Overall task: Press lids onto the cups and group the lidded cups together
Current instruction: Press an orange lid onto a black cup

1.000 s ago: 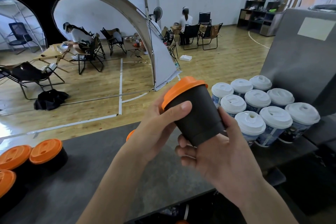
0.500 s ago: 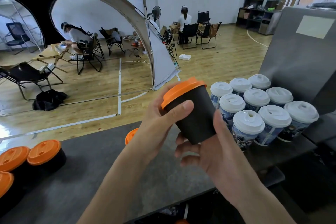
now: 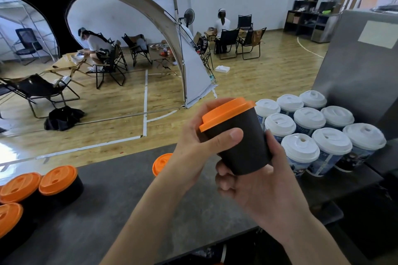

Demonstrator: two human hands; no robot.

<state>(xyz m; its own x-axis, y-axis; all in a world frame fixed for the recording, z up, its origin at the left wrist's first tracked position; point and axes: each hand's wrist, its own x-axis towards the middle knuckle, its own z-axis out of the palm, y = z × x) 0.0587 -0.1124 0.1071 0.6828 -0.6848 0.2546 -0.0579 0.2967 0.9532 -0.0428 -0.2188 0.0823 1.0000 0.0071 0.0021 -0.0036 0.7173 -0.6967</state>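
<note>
– Hardly anything moved since the earlier frame: the black cup (image 3: 243,148) stays tilted between both hands, and only the left thumb reaches a little further across its wall.

– Where is it now?

– Held in the air above the grey counter (image 3: 107,211), near the middle of the view. Its orange lid (image 3: 226,114) sits on top and leans toward 10 o'clock.

– How do the hands hold it?

– The left hand (image 3: 191,150) wraps the upper part, thumb just under the lid rim, fingers behind. The right hand (image 3: 258,189) curls round the bottom.

– And the other cups?

– At 3 o'clock from it, white-lidded cups (image 3: 310,131) stand close together. At 8 o'clock, far on the counter, stand black cups with orange lids (image 3: 58,178). One loose orange lid (image 3: 160,163) lies at 9 o'clock, partly hidden behind the left wrist.
</note>
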